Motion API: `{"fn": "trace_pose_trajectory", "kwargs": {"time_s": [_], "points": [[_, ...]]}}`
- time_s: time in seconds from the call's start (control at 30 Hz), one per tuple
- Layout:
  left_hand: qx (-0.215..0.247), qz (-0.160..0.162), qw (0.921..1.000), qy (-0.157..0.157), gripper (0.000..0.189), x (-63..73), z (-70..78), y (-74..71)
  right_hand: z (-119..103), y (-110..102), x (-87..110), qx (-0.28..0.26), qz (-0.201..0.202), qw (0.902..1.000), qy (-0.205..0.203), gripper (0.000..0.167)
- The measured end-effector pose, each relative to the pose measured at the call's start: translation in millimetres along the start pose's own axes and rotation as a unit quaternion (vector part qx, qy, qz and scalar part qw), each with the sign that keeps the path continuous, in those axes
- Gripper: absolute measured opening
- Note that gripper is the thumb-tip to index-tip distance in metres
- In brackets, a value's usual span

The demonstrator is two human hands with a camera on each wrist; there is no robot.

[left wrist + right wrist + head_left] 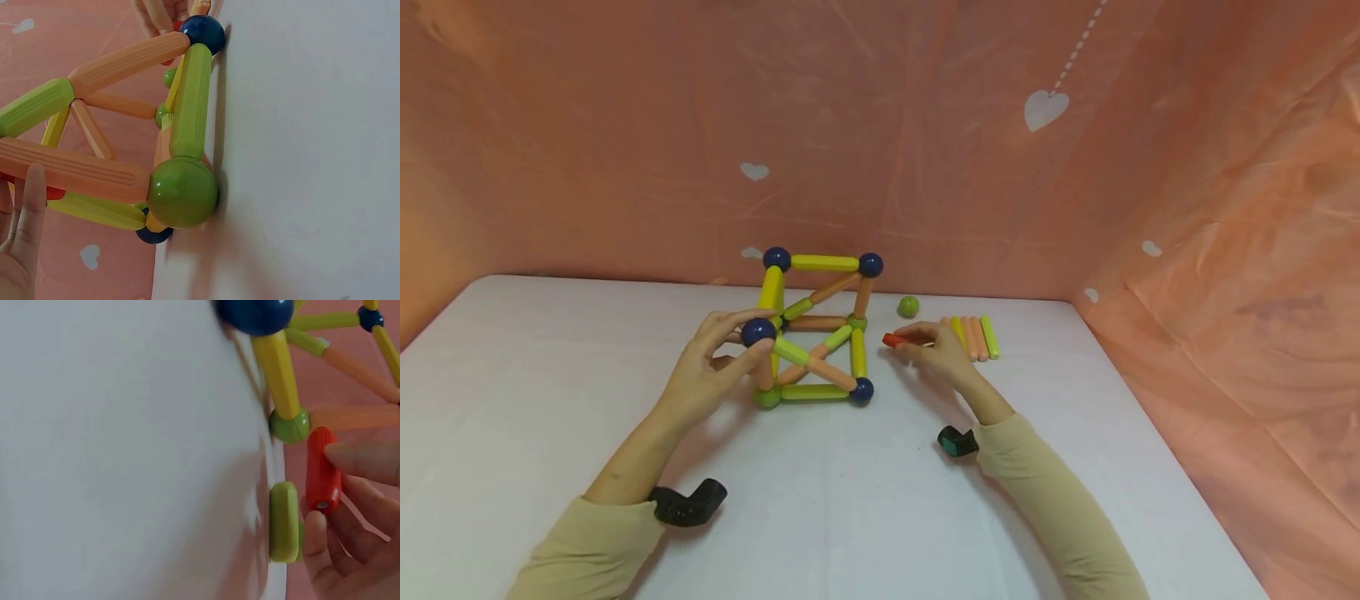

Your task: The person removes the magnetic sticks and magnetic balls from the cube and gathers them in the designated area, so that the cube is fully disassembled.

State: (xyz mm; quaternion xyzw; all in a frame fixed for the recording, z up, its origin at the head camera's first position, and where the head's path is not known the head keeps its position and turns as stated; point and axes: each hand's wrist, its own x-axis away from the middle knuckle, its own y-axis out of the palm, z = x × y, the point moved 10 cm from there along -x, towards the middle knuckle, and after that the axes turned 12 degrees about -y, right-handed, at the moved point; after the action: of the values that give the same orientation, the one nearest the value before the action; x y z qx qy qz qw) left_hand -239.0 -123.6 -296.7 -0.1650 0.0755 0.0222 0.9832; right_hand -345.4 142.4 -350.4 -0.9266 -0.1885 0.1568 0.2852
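Observation:
A frame of magnetic rods and balls stands on the white table, its front lower edge a green rod (815, 392) between a green ball (767, 396) and a blue ball (862, 390). My left hand (700, 367) pinches the upper front blue ball (758, 332) between thumb and fingers. In the left wrist view, a fingertip lies against an upright orange rod (81, 170), with a bit of red (56, 193) behind it. Right of the frame, my right hand (938, 350) holds a short red magnetic rod (322, 472) between thumb and fingers, apart from the frame.
Several loose rods (989, 337), orange, yellow and green, lie side by side just beyond the right hand. A loose green ball (908, 307) sits near the table's back edge. Pink cloth (895, 150) hangs behind the white tabletop (835, 500).

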Motion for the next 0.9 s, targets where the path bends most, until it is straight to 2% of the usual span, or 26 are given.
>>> {"fn": "trace_pose_trajectory", "kwargs": {"time_s": [0.2, 0.3, 0.6, 0.77, 0.9], "points": [[0.009, 0.0, 0.9999, 0.005, 0.036, 1.2, 1.8, 1.0, 8.0, -1.2, 2.3, 0.038, -0.02, 0.9991, 0.002, 0.028], [0.008, -0.001, 1.0, 0.004, 0.035, 1.5, 1.4, 1.8, 12.7, -2.1, 4.1, 0.052, -0.023, 0.9982, 0.016, 0.028], [0.004, -0.003, 1.0, -0.001, 0.037, 0.4, -1.9, 3.6, 18.0, -9.3, 1.7, 0.075, 0.003, 0.9967, 0.032, 0.026], [0.009, -0.003, 0.9999, -0.004, 0.036, 0.5, -0.6, 5.6, 13.0, -12.8, 3.6, 0.057, 0.034, 0.9974, 0.029, 0.024], [0.009, -0.003, 0.9999, -0.004, 0.037, 0.5, -0.2, 6.0, -3.2, -4.6, 7.4, 0.015, 0.026, 0.9995, -0.01, 0.024]]}}
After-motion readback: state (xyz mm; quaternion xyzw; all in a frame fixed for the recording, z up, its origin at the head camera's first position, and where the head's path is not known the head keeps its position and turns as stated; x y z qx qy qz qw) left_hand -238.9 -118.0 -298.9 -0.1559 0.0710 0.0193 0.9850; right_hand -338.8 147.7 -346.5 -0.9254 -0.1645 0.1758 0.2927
